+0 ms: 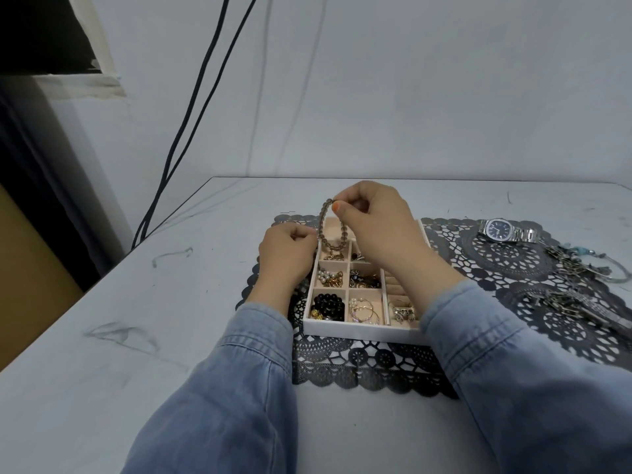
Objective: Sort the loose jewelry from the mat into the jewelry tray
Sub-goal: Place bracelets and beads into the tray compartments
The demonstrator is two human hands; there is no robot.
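My right hand [379, 230] pinches the top of a grey-brown beaded bracelet [323, 224], which hangs above the far left compartments of the white jewelry tray [359, 329]. My left hand [285, 256] sits at the tray's left edge with fingers curled, next to the bracelet's lower part; whether it grips the beads is unclear. The tray's compartments hold black beads [327, 306], hoop earrings [364, 309], pearls and gold pieces [330, 278] and a silver piece [403, 311]. The tray rests on a dark lace mat [506, 265].
On the mat's right side lie a silver wristwatch [506, 230], a turquoise-accented bracelet [588, 261] and a tangle of dark metal jewelry [574, 306]. Black cables [191, 131] run down the wall at the left. The table's left edge [102, 278] drops off beside a dark gap.
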